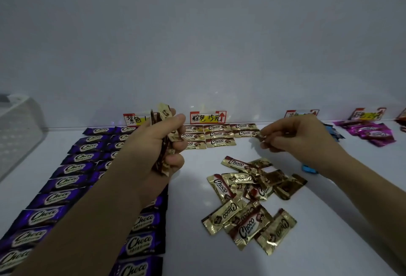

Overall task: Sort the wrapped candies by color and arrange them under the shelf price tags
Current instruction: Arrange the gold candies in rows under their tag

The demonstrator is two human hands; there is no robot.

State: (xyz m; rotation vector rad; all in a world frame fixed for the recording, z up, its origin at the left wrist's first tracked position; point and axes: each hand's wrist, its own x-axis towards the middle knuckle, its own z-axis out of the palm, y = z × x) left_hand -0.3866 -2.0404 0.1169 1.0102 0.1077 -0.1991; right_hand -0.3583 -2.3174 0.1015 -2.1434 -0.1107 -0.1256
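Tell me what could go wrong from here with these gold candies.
The left hand has a thick bunch of gold candies in its grip; one may slip onto the purple rows. The right hand, pinching a candy, could nudge the gold rows askew. Its forearm might sweep the blue candy into the loose pile.

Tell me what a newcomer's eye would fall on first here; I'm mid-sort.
First, the loose pile of gold candies in the middle of the white shelf. Then the left hand gripping a gold bunch above the long purple rows on the left, and the right hand pinching a single gold candy beside the neat gold rows under the price tag behind them.
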